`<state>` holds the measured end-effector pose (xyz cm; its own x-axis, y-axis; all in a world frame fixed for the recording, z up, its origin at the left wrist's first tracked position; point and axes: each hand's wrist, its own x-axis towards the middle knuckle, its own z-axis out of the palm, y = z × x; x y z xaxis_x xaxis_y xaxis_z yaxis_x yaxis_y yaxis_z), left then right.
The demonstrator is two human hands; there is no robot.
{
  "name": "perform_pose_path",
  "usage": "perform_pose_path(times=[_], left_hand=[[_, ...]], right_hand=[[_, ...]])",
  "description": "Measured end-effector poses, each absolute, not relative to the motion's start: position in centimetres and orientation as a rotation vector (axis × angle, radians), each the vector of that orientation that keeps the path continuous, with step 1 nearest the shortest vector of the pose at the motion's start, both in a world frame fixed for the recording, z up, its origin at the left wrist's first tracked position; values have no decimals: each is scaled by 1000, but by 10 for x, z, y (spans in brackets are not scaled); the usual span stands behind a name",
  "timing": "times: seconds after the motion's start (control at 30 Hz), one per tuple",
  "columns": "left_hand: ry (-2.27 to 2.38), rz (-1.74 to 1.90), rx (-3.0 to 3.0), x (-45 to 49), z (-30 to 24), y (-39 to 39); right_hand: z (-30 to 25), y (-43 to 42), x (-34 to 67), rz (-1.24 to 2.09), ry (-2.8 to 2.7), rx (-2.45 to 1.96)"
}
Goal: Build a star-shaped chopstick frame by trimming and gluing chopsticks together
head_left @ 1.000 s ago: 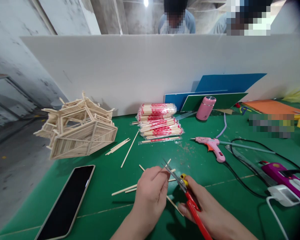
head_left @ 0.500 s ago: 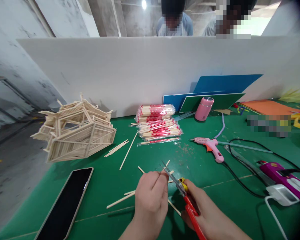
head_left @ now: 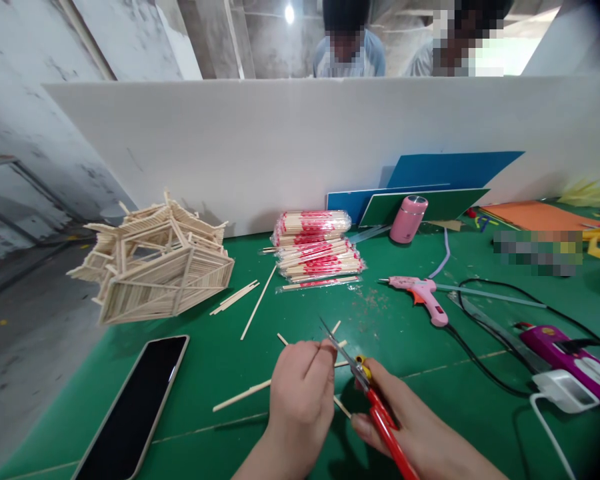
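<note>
My left hand point(head_left: 303, 393) is closed round thin wooden sticks that look like chopsticks. One stick point(head_left: 243, 395) juts out on its left, and other stick ends show above and to the right of the fist. My right hand point(head_left: 405, 410) grips red-handled snips point(head_left: 380, 413) with a yellow part near the pivot. Their pointed metal blades lie beside my left fingertips, close to the stick ends. Whether the blades touch a stick cannot be made out.
A wooden-stick model building point(head_left: 167, 267) stands left, behind a phone point(head_left: 133, 407). Loose sticks point(head_left: 235, 298) and wrapped chopstick bundles point(head_left: 317, 247) lie ahead. Rightward are a pink glue gun point(head_left: 420, 293), a pink flask point(head_left: 409, 220), cables and a purple device point(head_left: 565, 357). People point(head_left: 350, 53) are beyond the white board point(head_left: 220, 147).
The stick ends left of my left hand have drawn together into nearly one line. My right thumb has shifted slightly left, and the snips have turned a little.
</note>
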<state>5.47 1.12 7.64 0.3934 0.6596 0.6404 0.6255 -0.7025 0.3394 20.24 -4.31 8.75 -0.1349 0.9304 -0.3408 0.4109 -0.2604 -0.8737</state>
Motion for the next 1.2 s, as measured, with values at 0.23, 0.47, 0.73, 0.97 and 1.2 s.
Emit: perform_pose_path(times=[0.23, 0.47, 0.73, 0.97, 1.2], left_hand=[[1212, 1142, 2629, 55, 76, 12], [1201, 1073, 2625, 54, 71, 13], [1219, 1091, 2587, 56, 72, 13], [1128, 951, 2346, 53, 75, 15], [973, 915, 2130, 52, 84, 21]], right_hand=[[83, -42, 199, 1416, -1431, -1574], [72, -45, 199, 1343, -1415, -1580], [76, -42, 206, 1309, -1560, -1702], [80, -42, 199, 1241, -1477, -1774], [72, -42, 201, 1206, -1471, -1813]])
